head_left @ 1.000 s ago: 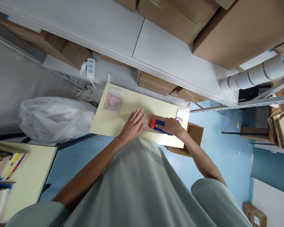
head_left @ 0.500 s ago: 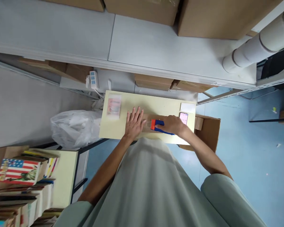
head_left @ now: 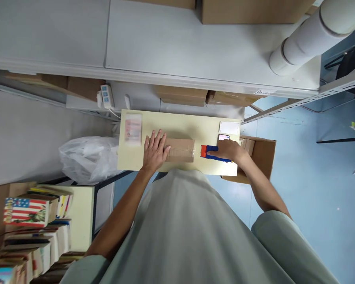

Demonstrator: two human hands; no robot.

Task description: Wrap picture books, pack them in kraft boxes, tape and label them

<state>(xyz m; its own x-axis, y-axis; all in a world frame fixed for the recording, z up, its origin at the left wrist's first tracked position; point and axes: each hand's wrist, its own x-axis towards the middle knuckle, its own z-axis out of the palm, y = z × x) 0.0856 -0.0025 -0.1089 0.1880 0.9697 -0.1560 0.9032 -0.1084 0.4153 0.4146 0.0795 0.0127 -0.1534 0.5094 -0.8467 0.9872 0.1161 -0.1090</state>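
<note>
A brown cardboard box (head_left: 180, 150) with shiny clear tape on its right part lies on the pale yellow table (head_left: 177, 122). My left hand (head_left: 155, 153) rests on the box's left end with its fingers spread. To the right of the box, apart from it, my right hand (head_left: 228, 150) is wrapped round a blue and orange tool (head_left: 208, 151), which looks like a tape dispenser. A phone (head_left: 224, 137) lies partly hidden behind my right hand.
A white card (head_left: 229, 127) and a pink-printed packet (head_left: 133, 129) lie on the table. An open carton (head_left: 262, 159) stands to the right, a plastic bag (head_left: 88, 159) to the left. Beyond the table is a grey shelf (head_left: 165, 43); books (head_left: 29, 213) fill the lower left.
My right hand has moved the blue and orange tool rightward off the box, whose taped top now shows. My left hand still lies on the box's left end. The view has shifted slightly.
</note>
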